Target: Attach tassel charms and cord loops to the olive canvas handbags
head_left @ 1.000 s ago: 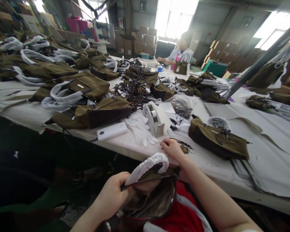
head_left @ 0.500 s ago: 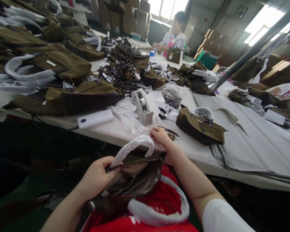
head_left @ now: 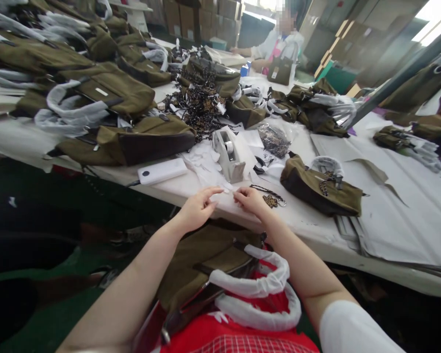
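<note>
Head view, left hand [head_left: 196,211] loosely spread, right hand [head_left: 251,201] curled, grip unclear, olive bag [head_left: 191,262] below

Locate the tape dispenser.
Near the centre of the head view, the tape dispenser stands on the table, just beyond the right hand, with white gloves to its left.

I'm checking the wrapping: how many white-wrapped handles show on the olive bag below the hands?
2: the upper handle nearer the table, the lower handle nearer the wearer, both over red cloth. Any beneath the bag would be hidden.
</note>
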### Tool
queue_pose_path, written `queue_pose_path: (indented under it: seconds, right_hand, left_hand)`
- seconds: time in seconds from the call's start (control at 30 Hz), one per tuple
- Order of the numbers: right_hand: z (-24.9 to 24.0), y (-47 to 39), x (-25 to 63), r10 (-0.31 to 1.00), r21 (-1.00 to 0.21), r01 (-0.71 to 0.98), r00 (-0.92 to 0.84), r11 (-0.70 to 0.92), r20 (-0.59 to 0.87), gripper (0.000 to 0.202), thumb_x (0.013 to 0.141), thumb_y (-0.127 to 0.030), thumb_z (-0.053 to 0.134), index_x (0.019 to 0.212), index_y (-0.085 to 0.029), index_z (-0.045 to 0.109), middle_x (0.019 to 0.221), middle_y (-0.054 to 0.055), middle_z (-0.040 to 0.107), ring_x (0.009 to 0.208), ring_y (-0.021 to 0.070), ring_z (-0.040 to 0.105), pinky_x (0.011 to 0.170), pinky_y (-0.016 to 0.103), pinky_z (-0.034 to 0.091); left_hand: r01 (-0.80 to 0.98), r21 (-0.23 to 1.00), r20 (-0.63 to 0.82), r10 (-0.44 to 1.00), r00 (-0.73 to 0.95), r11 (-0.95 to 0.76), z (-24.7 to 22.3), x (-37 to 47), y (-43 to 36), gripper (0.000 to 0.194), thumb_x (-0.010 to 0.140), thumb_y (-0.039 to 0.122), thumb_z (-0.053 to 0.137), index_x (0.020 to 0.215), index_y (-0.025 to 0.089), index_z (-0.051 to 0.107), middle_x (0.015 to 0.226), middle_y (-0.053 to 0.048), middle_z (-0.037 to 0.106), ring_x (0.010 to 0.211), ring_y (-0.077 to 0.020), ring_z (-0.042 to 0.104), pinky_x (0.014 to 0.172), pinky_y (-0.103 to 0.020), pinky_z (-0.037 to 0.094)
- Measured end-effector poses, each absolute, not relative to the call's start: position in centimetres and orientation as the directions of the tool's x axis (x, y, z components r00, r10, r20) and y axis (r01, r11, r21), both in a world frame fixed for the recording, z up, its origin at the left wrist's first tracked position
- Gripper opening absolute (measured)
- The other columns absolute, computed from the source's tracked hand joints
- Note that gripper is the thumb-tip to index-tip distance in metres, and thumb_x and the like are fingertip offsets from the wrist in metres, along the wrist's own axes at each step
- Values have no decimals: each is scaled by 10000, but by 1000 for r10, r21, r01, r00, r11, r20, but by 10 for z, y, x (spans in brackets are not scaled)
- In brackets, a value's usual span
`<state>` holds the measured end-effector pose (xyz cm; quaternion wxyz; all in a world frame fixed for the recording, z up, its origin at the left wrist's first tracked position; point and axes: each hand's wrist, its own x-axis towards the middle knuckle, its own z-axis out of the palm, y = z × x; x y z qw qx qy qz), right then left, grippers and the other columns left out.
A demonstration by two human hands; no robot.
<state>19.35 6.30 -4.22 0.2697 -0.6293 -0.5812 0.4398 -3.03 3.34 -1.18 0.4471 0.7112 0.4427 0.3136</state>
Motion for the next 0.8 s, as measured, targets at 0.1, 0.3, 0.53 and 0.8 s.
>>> queue_pose_path:
  seconds: [0.1, 0.3, 0.53, 0.8]
  right_hand:
    - [-39, 62, 190, 980, -875, 472, -106, -102, -171, 262, 829, -379, 572, 649, -190, 602, 580, -28, 601, 473, 96, 499, 505, 215, 395]
    - [-39, 65, 199, 994, -908, 415, -66, -52, -87, 230, 766, -309, 540, 566, -197, 556, 492, -41, 537, 458, 106, 481, 511, 227, 372]
    - [-45, 65, 201, 991, -966, 236, 108, -102, -78, 194, 687, -277, 434, 510, -208, 473, 439, -47, 453, 406, 95, 360, 434, 223, 253]
    - [-43, 58, 211, 944, -996, 43, 322, -83, -65, 153, 637, -291, 429, 505, -216, 410, 474, -49, 411, 420, 84, 283, 412, 224, 198]
  left_hand:
    - [483, 781, 150, 869, 471, -397, -29, -5, 60, 517, 811, 106, 480, 1322, 137, 555, 1393, -125, 535, 942, -174, 622, 927, -328, 494]
    - [648, 618, 131, 871, 473, -445, -46, 7, 99, 343, 811, 68, 503, 1111, 130, 657, 1124, -123, 676, 1060, -232, 626, 993, -356, 473]
    - [644, 619, 172, 878, 447, -449, -51, 7, 110, 163, 858, 207, 588, 992, 142, 655, 985, -91, 683, 872, -195, 647, 849, -314, 505]
    - [775, 569, 114, 960, 256, -274, -57, -3, 129, 140, 856, 204, 586, 967, 152, 655, 994, -81, 673, 832, -189, 651, 816, -308, 499]
